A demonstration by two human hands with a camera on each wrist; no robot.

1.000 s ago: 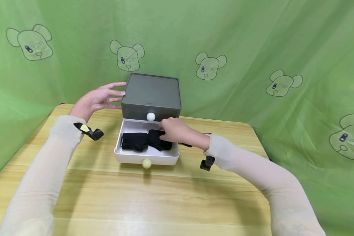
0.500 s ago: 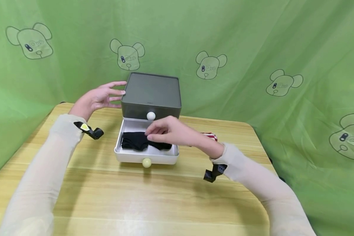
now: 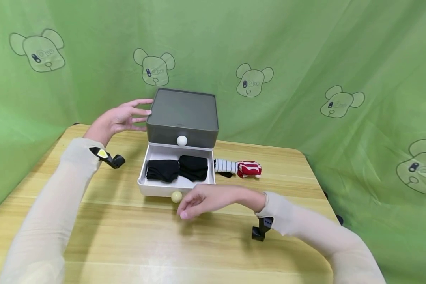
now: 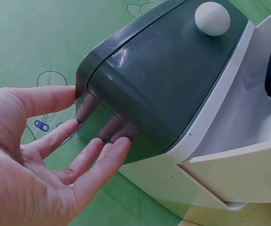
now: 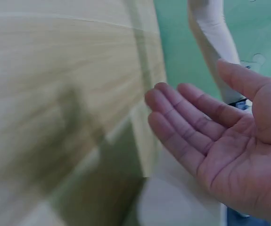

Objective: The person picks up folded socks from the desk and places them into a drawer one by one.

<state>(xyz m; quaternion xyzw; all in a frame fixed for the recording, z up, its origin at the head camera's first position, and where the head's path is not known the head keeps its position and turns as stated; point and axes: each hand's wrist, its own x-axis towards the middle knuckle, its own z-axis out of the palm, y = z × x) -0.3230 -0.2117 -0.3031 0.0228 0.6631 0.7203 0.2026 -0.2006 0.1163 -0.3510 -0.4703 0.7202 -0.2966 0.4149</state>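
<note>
A two-drawer box with a dark grey top (image 3: 182, 110) stands on the table, its white lower drawer (image 3: 195, 191) pulled out. Two folded black bundles, likely socks, lie side by side in that drawer: one on the left (image 3: 162, 170), one on the right (image 3: 193, 167). My left hand (image 3: 126, 117) rests its spread fingertips against the box's left side; the left wrist view shows them on the glossy dark wall (image 4: 149, 80). In front of the drawer, beside its pale yellow knob (image 3: 176, 197), hovers my right hand (image 3: 207, 200). Its palm, seen in the right wrist view, holds nothing.
Right of the drawer lie a white striped rolled sock (image 3: 225, 166) and a red and white striped one (image 3: 249, 169), with a black piece below the white one. A green curtain (image 3: 287, 47) hangs behind the wooden table (image 3: 127, 240).
My right hand has left the right black bundle in the drawer and come toward me, past the drawer's front. The striped socks are uncovered. The left hand stays at the box.
</note>
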